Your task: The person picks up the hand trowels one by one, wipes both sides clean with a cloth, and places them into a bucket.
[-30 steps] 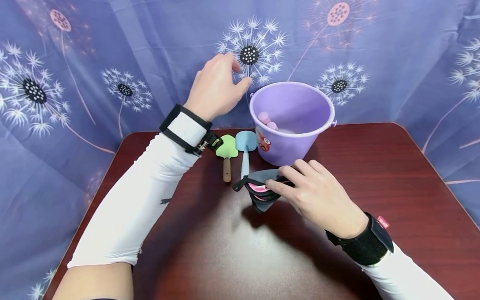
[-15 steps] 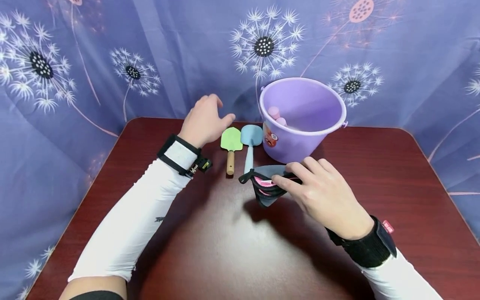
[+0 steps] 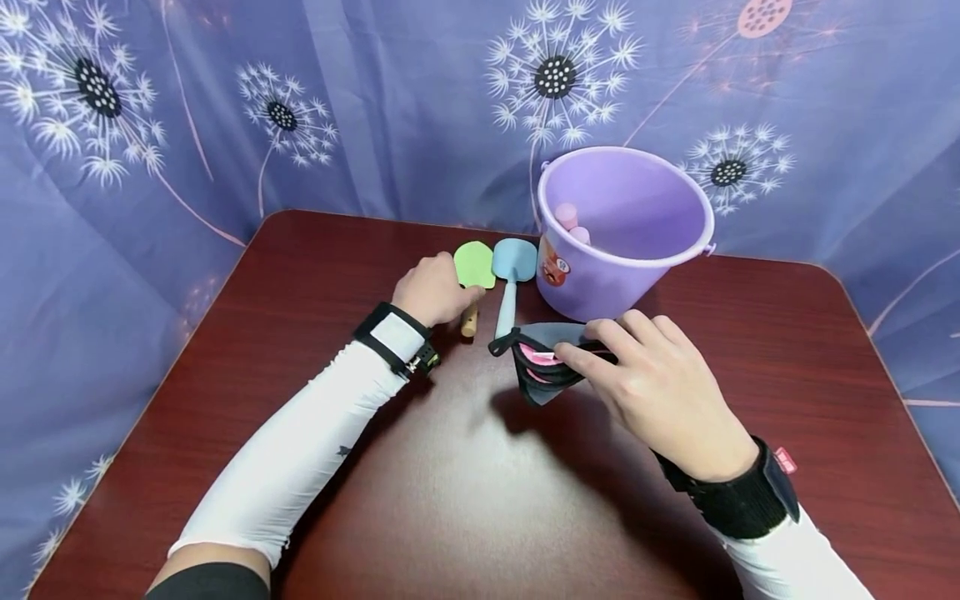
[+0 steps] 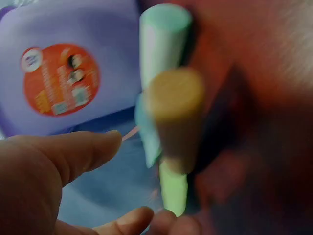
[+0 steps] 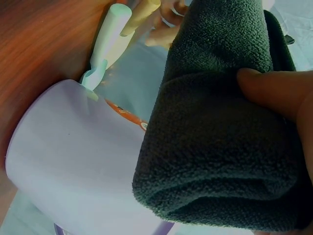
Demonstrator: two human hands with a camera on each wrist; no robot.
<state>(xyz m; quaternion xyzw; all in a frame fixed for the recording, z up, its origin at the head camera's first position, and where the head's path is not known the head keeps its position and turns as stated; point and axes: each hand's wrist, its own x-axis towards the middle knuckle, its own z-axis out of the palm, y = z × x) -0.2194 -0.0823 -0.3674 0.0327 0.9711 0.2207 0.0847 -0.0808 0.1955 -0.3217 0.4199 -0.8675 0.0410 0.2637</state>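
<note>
My left hand (image 3: 433, 290) is at the small shovel with a green blade (image 3: 474, 265) and a wooden handle (image 3: 470, 321). In the left wrist view, the thumb stands apart from the fingers and the handle (image 4: 177, 117) sticks up beside them. My right hand (image 3: 660, 383) grips a folded dark grey cloth (image 5: 220, 132) with black edging and a bit of pink showing, its thumb pressed on top. The cloth is held close over the table, in front of a purple bucket (image 3: 600, 287). A light blue shovel (image 3: 514, 258) lies between the green one and the bucket.
Two pink pieces (image 3: 567, 217) are inside the bucket. The reddish-brown table (image 3: 450, 500) ends at a blue curtain (image 3: 420, 117) printed with dandelions. An orange label (image 4: 61, 81) marks the bucket's side.
My left hand has come down from in front of the curtain to the green shovel. The right hand still holds the cloth in front of the bucket. The head view has shifted slightly.
</note>
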